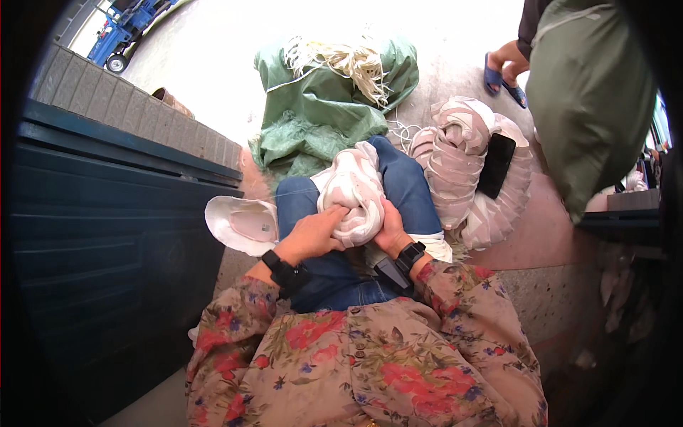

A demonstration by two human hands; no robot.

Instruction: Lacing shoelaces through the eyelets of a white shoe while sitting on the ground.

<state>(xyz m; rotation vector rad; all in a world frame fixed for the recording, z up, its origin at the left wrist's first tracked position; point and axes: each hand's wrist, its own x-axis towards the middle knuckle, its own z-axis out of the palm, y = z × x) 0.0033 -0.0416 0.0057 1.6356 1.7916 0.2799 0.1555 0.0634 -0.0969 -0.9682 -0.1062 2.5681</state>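
On my lap, between my jeans-covered thighs, lies a rolled bundle of white and pale pink cloth pieces [352, 186], layered inside one another. My left hand [313, 235] grips its near left side, with the fingertips pressed into the folds. Around the near right side curls my right hand [391, 231], its fingers partly hidden by the cloth. Beside my left thigh sits a single white, slipper-shaped cloth piece with a pinkish inside [243, 224].
Bigger bundles of similar cloth [455, 167] lie right, with a black phone [496, 165] on them. Ahead is a green sack [320, 107] topped by cream strips [348, 64]. A dark blue panel [114, 249] borders the left. Another person's sandaled foot [494, 71] stands beyond, near a large green sack [594, 99].
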